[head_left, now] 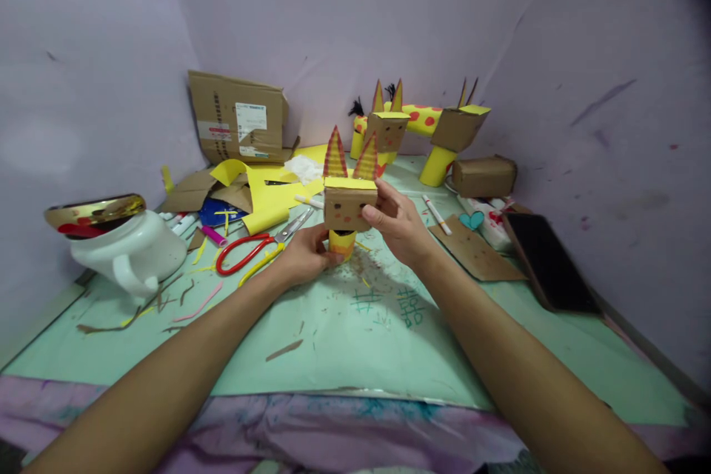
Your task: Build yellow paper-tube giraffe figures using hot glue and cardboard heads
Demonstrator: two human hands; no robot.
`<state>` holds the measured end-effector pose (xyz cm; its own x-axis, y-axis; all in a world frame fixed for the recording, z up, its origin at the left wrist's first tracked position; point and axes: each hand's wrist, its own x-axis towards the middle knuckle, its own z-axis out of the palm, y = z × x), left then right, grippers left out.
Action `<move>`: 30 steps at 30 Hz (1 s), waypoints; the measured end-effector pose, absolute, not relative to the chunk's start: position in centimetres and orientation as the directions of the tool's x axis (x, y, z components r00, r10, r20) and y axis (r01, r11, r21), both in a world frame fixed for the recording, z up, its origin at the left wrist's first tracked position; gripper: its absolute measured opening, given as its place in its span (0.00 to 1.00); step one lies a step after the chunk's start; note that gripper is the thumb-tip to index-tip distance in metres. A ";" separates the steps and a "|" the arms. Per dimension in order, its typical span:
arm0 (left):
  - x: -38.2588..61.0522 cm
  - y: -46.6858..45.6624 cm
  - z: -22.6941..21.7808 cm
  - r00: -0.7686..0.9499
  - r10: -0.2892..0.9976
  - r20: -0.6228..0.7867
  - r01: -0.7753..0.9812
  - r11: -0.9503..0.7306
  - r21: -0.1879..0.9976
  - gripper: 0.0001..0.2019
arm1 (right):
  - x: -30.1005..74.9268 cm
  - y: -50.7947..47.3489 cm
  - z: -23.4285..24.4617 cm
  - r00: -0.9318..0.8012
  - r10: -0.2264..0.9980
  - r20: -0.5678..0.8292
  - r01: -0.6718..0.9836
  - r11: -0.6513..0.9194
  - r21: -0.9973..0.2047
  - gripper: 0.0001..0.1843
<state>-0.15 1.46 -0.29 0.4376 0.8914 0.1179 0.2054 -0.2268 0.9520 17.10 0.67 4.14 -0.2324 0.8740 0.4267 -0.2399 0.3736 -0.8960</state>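
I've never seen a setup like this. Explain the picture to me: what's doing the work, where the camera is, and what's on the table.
There is no machine here: a person works with two bare hands. The single picture comes from a camera worn on that person's head, looking forward and down, so the forearms reach in from the bottom.

The right hand grips a cardboard head with pointed, striped ears. The left hand holds the short yellow tube beneath it.

On the green covering lie scissors, yellow paper and a phone. A white pot stands at the left, and similar cardboard-headed figures stand behind.
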 end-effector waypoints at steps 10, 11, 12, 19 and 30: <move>-0.1 1.6 -0.5 0.439 0.889 0.132 0.213 -0.246 0.946 0.16 | 17.0 0.7 3.9 -0.241 0.872 0.425 -0.217 0.378 -0.900 0.25; -0.1 1.6 -0.5 0.438 0.889 0.131 0.217 -0.246 0.945 0.17 | 17.0 0.7 3.9 -0.243 0.871 0.427 -0.216 0.381 -0.899 0.26; -0.1 1.6 -0.4 0.439 0.889 0.130 0.219 -0.246 0.944 0.17 | 17.0 0.8 3.8 -0.248 0.867 0.431 -0.221 0.383 -0.897 0.26; -0.2 1.5 -0.2 0.419 0.901 0.109 0.279 -0.242 0.929 0.17 | 17.0 1.2 3.7 -0.203 0.876 0.438 -0.279 0.377 -0.883 0.24; -0.3 1.2 0.1 0.406 0.904 0.132 0.338 -0.283 0.898 0.18 | 18.8 2.7 3.8 -0.004 0.928 0.373 -0.498 0.322 -0.805 0.18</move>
<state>-0.32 1.22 0.14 0.4057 0.9044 0.1320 0.3382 -0.2827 0.8976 18.78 2.69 3.78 -0.0041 0.9277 0.3732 -0.4983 0.3217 -0.8051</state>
